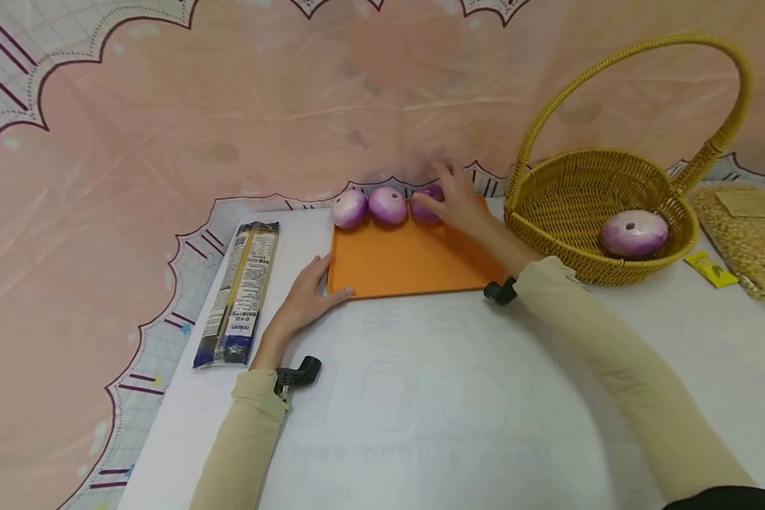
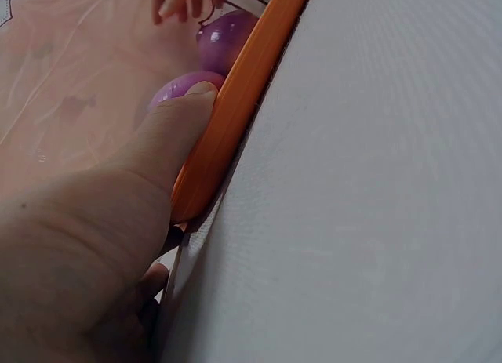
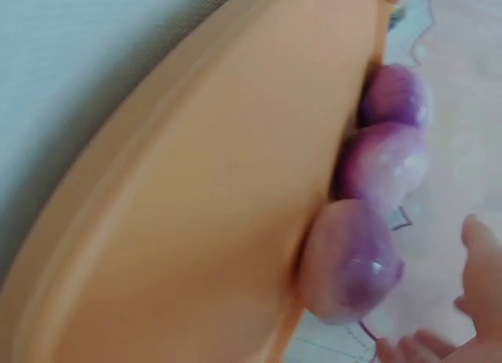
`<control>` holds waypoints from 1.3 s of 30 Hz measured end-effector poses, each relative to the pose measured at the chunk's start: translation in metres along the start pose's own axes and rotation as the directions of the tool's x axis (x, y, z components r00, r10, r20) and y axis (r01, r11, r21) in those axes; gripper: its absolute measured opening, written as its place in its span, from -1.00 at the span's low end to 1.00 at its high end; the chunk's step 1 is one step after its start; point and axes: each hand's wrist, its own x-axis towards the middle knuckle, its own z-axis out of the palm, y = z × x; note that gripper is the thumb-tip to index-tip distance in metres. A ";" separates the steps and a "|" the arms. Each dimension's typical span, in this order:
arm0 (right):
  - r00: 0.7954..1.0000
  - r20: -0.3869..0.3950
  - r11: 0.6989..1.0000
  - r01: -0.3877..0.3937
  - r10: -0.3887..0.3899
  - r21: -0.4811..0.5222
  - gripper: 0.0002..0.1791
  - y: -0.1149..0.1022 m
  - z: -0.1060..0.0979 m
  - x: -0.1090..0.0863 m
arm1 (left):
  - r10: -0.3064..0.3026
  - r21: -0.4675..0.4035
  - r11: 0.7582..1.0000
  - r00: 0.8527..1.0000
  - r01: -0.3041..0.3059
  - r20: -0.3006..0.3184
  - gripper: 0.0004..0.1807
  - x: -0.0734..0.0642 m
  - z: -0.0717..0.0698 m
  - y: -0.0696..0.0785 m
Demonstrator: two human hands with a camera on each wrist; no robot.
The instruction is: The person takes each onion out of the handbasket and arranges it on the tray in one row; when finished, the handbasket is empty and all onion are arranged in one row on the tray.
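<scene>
While the left hand (image 1: 301, 297) grips the near left corner of a flat orange rectangular tray (image 1: 408, 262) between thumb and fingers, the right hand (image 1: 464, 204) reaches over the tray's far edge with its fingers spread and nothing in their grasp; the right wrist view shows a gap between them and the nearest onion. Three glossy, round purple-and-white onions stand side by side along that far edge: the left onion (image 1: 348, 210), the middle onion (image 1: 387, 207) and the right onion (image 3: 351, 263), the last being closest to the released hand. Whether they rest on the rim or just against it, I cannot tell. Both arms wear beige sleeves, and the tray lies on a white table (image 1: 408, 397).

To the right stands a yellow woven basket (image 1: 564, 202) with a tall arched handle, holding a fourth purple-and-white onion (image 1: 634, 234) against its right side. Beside it lie a small yellow packet (image 1: 711, 269) and a clear bag of pale yellow grains (image 1: 749, 227). Left of the tray lies a long printed plastic package with dark blue ends (image 1: 239, 294).
</scene>
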 end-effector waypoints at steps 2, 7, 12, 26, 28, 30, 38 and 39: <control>0.997 -0.036 0.997 0.071 -0.070 0.029 -0.26 -0.002 -0.006 -0.001 | -0.005 -0.001 1.000 1.000 0.005 -0.001 -0.02 0.000 -0.001 0.001; 0.988 -0.070 0.969 0.146 -0.135 0.199 -0.41 -0.008 -0.017 -0.005 | -0.014 -0.008 1.000 1.000 0.014 0.008 -0.02 0.001 -0.001 0.000; 0.991 -0.018 0.923 0.132 -0.135 0.360 -0.51 -0.018 -0.025 -0.015 | -0.009 0.001 1.000 1.000 0.009 0.013 -0.02 0.002 -0.002 0.000; 0.934 0.271 0.896 0.100 -0.235 0.433 -0.63 -0.026 -0.058 -0.061 | -0.015 0.015 1.000 1.000 0.015 0.008 -0.01 0.003 -0.003 -0.002; 0.926 0.291 0.881 0.081 -0.239 0.466 -0.64 -0.025 -0.066 -0.064 | -0.013 0.020 1.000 1.000 0.013 0.006 -0.01 0.003 -0.005 -0.001; 0.918 0.301 0.858 0.075 -0.258 0.508 -0.65 -0.022 -0.070 -0.064 | -0.015 0.015 1.000 1.000 0.015 0.007 -0.01 0.003 -0.007 -0.001; 0.821 0.486 0.878 0.036 -0.298 0.477 -0.62 -0.006 -0.090 -0.069 | -0.004 -0.020 1.000 1.000 0.005 0.009 -0.03 0.000 -0.001 -0.001; 0.790 0.538 0.887 0.016 -0.294 0.462 -0.60 -0.003 -0.098 -0.071 | -0.002 -0.017 1.000 1.000 0.002 0.010 -0.03 0.001 0.000 0.000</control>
